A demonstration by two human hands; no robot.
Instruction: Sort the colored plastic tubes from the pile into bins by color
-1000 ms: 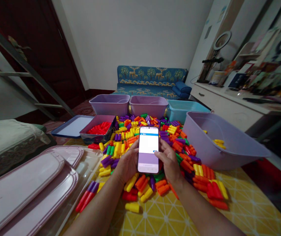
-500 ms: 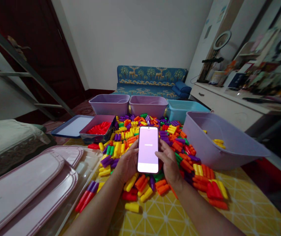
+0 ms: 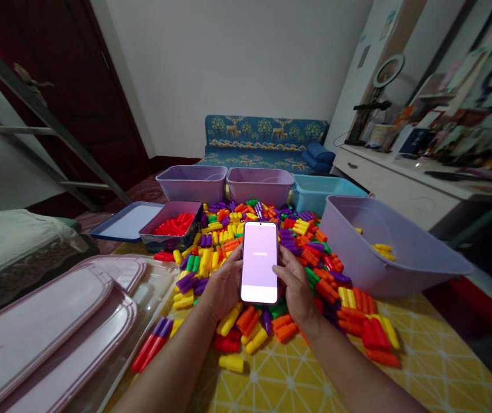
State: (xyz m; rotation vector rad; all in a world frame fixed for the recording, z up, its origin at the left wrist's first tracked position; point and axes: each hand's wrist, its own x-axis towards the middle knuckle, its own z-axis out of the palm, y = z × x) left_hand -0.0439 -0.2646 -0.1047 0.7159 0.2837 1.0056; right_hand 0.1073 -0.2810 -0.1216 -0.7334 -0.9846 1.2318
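Note:
A smartphone point(image 3: 259, 269) with a lit pink and white screen stands tilted between my hands, its screen facing me. My left hand point(image 3: 224, 287) grips its left edge, with most of the fingers hidden behind it. On the opposite edge, my right hand point(image 3: 297, 284) is closed round the phone, its thumb at the screen's right side. Below and around both hands lies a heap of plastic tube-shaped pieces point(image 3: 206, 261) in yellow, orange, red, purple and green. One yellow piece point(image 3: 231, 362) lies apart near the front.
Purple bins point(image 3: 192, 182) and a blue bin point(image 3: 327, 192) line the back. A larger purple bin point(image 3: 357, 252) at right holds a few yellow pieces. A box point(image 3: 153, 241) of red pieces stands left. Pale lids point(image 3: 56, 321) are stacked front left on the yellow tablecloth point(image 3: 271, 384).

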